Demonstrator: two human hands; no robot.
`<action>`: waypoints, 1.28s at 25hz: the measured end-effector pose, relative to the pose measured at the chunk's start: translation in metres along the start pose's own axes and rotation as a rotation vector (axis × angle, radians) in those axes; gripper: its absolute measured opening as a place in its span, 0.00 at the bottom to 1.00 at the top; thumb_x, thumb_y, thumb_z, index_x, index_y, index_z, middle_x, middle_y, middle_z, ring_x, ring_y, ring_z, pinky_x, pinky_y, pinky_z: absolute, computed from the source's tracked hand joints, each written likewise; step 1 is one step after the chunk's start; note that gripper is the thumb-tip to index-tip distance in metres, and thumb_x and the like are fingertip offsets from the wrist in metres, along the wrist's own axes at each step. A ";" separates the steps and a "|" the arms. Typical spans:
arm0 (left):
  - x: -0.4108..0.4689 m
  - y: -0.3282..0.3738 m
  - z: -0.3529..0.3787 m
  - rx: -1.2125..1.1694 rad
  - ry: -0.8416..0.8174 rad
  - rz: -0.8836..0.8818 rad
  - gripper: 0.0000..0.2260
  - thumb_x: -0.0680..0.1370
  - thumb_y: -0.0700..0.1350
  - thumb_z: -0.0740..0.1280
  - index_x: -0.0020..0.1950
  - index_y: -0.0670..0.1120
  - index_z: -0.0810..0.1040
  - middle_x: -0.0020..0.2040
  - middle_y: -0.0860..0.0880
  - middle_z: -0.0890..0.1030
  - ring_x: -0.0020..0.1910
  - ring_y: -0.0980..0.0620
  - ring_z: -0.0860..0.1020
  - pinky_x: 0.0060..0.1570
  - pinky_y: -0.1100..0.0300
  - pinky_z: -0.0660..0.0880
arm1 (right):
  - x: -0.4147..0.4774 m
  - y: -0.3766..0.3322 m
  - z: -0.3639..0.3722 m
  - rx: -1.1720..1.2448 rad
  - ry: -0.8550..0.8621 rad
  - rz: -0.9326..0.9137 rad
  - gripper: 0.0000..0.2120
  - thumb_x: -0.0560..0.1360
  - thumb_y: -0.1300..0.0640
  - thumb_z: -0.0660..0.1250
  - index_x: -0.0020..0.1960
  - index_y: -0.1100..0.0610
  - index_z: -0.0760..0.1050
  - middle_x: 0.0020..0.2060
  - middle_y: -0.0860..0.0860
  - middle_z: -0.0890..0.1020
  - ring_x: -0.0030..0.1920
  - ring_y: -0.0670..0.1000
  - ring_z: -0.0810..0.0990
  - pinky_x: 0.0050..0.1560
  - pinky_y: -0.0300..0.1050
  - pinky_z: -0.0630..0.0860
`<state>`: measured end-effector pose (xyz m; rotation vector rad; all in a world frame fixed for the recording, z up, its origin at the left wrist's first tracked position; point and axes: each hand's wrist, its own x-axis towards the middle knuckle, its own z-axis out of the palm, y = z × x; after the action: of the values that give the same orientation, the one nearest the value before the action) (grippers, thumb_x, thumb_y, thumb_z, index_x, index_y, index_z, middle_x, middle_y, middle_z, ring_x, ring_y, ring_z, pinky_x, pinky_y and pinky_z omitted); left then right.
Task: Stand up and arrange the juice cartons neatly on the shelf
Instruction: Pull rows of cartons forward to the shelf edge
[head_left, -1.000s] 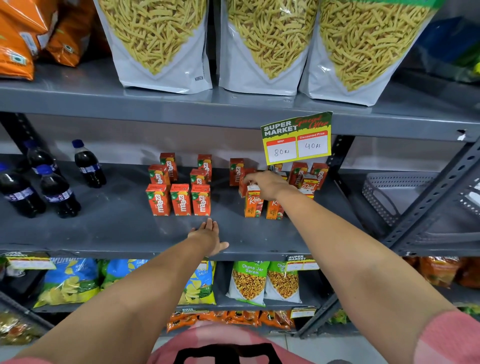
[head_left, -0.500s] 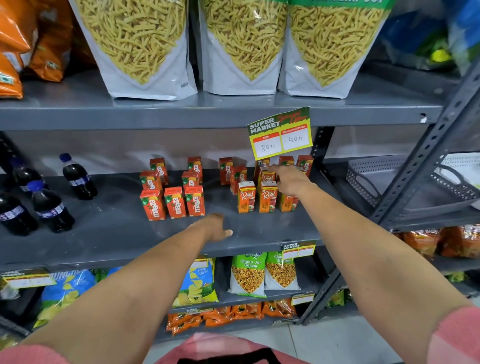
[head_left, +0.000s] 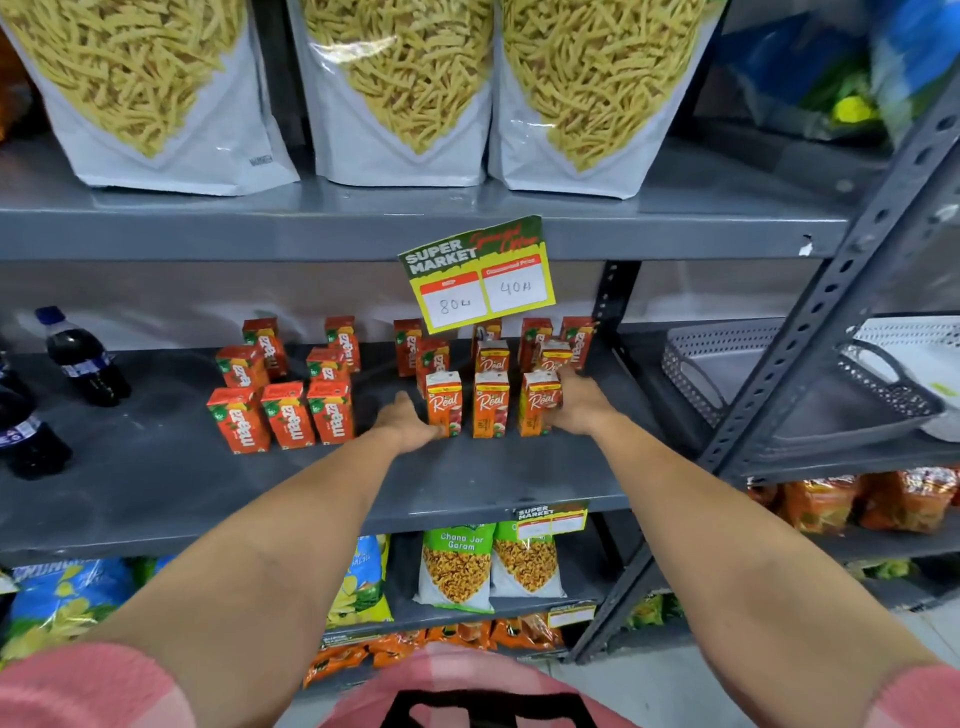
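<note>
We see three Real juice cartons (head_left: 490, 402) standing upright in a front row on the grey shelf (head_left: 156, 467), with more cartons upright behind them. Our left hand (head_left: 410, 421) lies open beside the leftmost carton of that row, its fingers (head_left: 435, 430) spread at the carton's base, gripping nothing. Our right hand (head_left: 576, 402) presses flat against the right side of the rightmost carton, fingers extended rather than closed round it. To the left stand the Maaza cartons (head_left: 285, 413) in neat rows, and further left some dark bottles (head_left: 83, 358). A yellow price tag (head_left: 480, 275) hangs above.
</note>
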<state>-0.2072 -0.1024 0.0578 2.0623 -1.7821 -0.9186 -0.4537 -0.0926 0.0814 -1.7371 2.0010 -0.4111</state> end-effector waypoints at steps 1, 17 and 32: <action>0.001 0.001 0.005 -0.011 0.000 -0.002 0.39 0.73 0.52 0.73 0.76 0.41 0.56 0.71 0.40 0.69 0.69 0.41 0.70 0.61 0.53 0.70 | 0.001 0.003 0.003 0.043 -0.014 0.006 0.29 0.72 0.59 0.72 0.69 0.55 0.64 0.61 0.56 0.78 0.61 0.58 0.77 0.60 0.49 0.75; 0.007 0.025 0.030 0.022 0.062 0.060 0.24 0.77 0.45 0.69 0.71 0.43 0.67 0.67 0.42 0.75 0.66 0.42 0.73 0.66 0.51 0.69 | 0.009 -0.002 0.021 0.065 -0.083 -0.081 0.24 0.78 0.58 0.66 0.71 0.58 0.62 0.68 0.57 0.74 0.68 0.58 0.72 0.68 0.55 0.70; 0.012 0.023 0.032 0.114 0.019 0.061 0.22 0.79 0.44 0.65 0.72 0.43 0.66 0.68 0.41 0.74 0.66 0.40 0.74 0.67 0.50 0.70 | 0.015 -0.001 0.014 0.032 -0.154 -0.105 0.24 0.79 0.57 0.64 0.73 0.56 0.61 0.69 0.55 0.72 0.69 0.56 0.71 0.69 0.55 0.69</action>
<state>-0.2449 -0.1126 0.0430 2.0636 -1.9175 -0.7950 -0.4473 -0.1060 0.0675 -1.8020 1.7931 -0.3309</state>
